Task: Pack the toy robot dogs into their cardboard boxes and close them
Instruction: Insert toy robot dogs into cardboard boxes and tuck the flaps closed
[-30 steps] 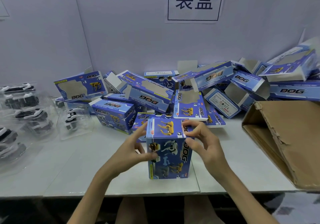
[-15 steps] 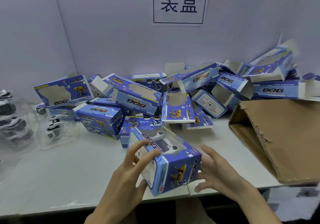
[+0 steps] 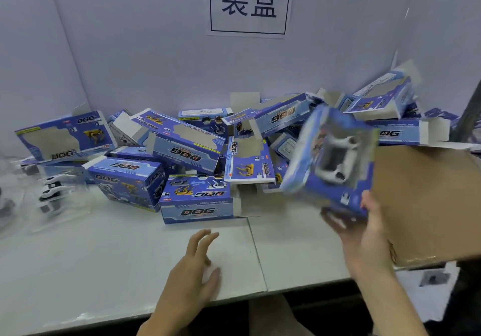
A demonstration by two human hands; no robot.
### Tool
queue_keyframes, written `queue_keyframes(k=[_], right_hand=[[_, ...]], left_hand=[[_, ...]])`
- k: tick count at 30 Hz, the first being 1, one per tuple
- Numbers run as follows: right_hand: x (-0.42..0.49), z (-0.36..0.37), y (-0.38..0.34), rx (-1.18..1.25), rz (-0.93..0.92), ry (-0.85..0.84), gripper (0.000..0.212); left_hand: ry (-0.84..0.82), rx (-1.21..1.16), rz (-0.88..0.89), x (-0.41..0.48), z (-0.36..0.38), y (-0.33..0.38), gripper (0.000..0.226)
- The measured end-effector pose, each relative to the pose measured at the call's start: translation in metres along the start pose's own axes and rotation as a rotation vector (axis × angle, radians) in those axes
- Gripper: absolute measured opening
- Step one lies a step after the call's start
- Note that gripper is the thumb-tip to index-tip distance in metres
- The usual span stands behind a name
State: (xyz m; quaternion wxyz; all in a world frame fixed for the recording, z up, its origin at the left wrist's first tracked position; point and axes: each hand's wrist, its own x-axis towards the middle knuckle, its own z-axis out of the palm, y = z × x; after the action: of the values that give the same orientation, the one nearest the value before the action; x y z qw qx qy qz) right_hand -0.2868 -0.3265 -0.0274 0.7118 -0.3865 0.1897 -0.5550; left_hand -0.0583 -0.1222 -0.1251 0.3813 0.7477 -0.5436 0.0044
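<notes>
**1 boxed dog aloft, the heap behind it**

From my remote seat, the packed box point(image 3: 330, 161) is a smear. Blur wipes out its lettering, and I cannot tell whether its end flaps are tucked. Through its window I make out 1 white toy robot dog point(image 3: 335, 158), its outline soft.

The right hand point(image 3: 364, 234) grips that box by its lower end, fingers curled underneath and thumb up the near face. It holds the box tilted in the air at the left edge of 1 brown carton point(image 3: 429, 205), which runs out of view at right; its inside is hidden from me.

The left hand point(image 3: 192, 265) holds nothing, fingers loose and slightly spread above the white table point(image 3: 91, 278) near its front edge. Whether it touches the surface I cannot tell.

Behind, the heap of blue boxes point(image 3: 192, 151) lies against the wall. I count at least 9, with more buried or overlapped, and several have open flaps.

At far left, 1 clear plastic tray point(image 3: 75, 201) shows a second dog point(image 3: 50, 190), white and black. Other trays beside it are cut off by the frame.

On the wall hangs 1 sign point(image 3: 250, 2) bearing 2 characters, its top cropped.
</notes>
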Motion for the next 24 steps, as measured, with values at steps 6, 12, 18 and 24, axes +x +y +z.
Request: queue_keyframes(k=[6,12,18,24], right_hand=[[0.041,0.003,-0.009,-0.565,0.029,-0.102,0.033],[0.021,-0.017,-0.013,-1.042,0.393,-0.932,0.026],[0.008,-0.049,-0.022,-1.211,0.727,-1.164,0.044],[0.000,-0.097,-0.010,-1.663,0.864,-1.134,0.068]], left_hand=[[-0.028,-0.049,-0.039,0.001,0.000,-0.005,0.062],[-0.057,0.005,-0.030,0.000,0.001,-0.001,0.046],[-0.055,0.040,-0.040,-0.001,0.000,0.002,0.038],[-0.067,0.119,-0.035,-0.003,0.002,0.002,0.033]])
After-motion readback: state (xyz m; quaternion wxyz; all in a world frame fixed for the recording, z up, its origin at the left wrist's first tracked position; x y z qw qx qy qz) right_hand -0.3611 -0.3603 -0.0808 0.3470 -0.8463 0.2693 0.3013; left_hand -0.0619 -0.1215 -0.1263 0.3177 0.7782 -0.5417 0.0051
